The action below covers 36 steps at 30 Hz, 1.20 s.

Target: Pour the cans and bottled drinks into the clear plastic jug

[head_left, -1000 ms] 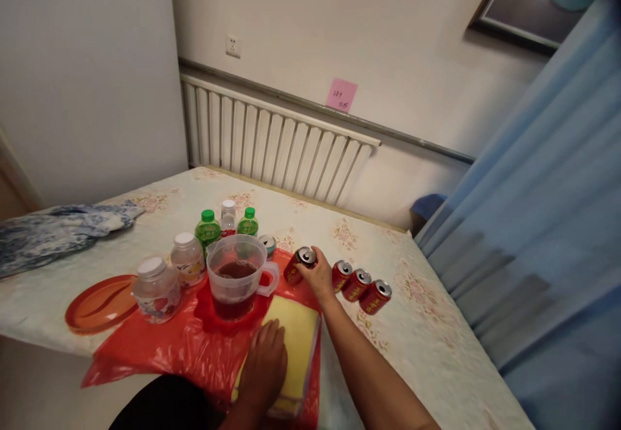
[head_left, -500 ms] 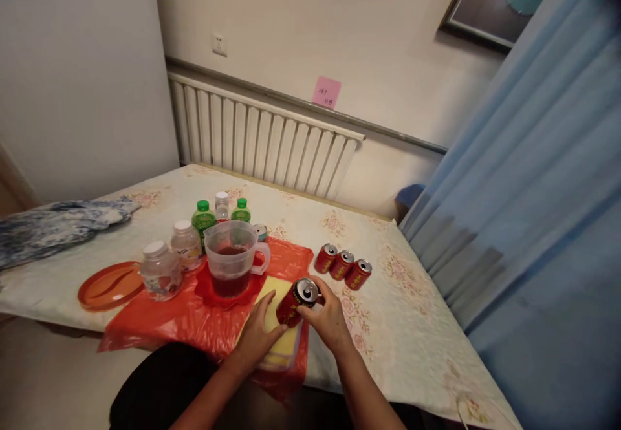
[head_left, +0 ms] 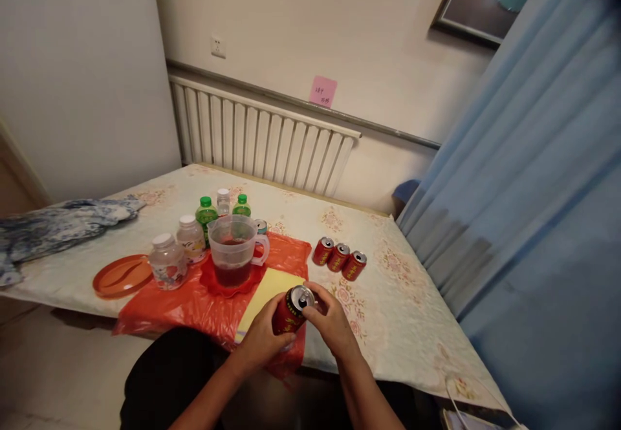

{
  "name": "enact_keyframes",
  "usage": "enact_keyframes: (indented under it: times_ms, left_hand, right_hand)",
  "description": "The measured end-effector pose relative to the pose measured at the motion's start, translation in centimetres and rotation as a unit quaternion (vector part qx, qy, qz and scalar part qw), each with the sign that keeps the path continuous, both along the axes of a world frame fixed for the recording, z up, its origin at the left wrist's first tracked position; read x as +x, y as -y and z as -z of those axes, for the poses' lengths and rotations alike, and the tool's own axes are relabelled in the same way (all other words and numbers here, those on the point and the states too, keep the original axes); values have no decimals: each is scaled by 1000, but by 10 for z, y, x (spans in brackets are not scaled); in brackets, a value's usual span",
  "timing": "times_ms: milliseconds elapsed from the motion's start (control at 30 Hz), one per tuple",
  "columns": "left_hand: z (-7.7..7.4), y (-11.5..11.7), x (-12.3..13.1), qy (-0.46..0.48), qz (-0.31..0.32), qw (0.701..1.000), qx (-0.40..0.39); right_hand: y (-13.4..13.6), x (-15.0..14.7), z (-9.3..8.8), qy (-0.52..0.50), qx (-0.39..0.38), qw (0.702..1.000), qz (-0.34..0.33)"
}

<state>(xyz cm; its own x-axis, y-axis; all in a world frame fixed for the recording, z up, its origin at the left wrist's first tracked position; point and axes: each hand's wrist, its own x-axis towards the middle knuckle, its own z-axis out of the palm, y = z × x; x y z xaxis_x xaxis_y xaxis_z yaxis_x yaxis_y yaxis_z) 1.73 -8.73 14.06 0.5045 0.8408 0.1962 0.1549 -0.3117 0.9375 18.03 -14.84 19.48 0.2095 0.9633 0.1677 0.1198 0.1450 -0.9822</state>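
I hold a red drink can (head_left: 290, 311) over the table's near edge. My left hand (head_left: 262, 338) is wrapped round its body from below. My right hand (head_left: 331, 319) grips its upper side, fingers at the silver top. Under the can lies a yellow pad (head_left: 264, 291) on a red plastic sheet (head_left: 194, 301). A clear jug (head_left: 233, 257) with dark red drink stands on a red lid just beyond. Three more red cans (head_left: 339, 257) stand in a row to the right.
Green-capped and white-capped bottles (head_left: 206, 213), two squat clear jars (head_left: 168, 260) and an orange tray (head_left: 121, 276) sit left of the jug. Patterned cloth (head_left: 53, 226) lies at far left. A radiator (head_left: 257, 139) lines the wall; blue curtain (head_left: 533, 191) hangs at right.
My right hand lifted one can from beside the row and brought it toward me. My left hand left the yellow pad and took hold of the can too.
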Motion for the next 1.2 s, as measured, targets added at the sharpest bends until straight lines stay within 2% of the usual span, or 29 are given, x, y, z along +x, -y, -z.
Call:
enact_keyframes:
  times_ms: [233,467,900,1200]
  left_hand:
    - [5,15,1,17,13,1000,-16]
    - [10,20,3,24,36,999,-10]
    - [3,25,7,30,36,999,-26]
    - [3,25,4,44,57,997,-14]
  right_hand:
    - [11,-6,-1,-13,-1,999,46]
    - [16,-8,-2,-11,-11,998,56]
    - [23,-8,-14,28,25,996,84]
    - [23,-8,-3,31,44,995,86]
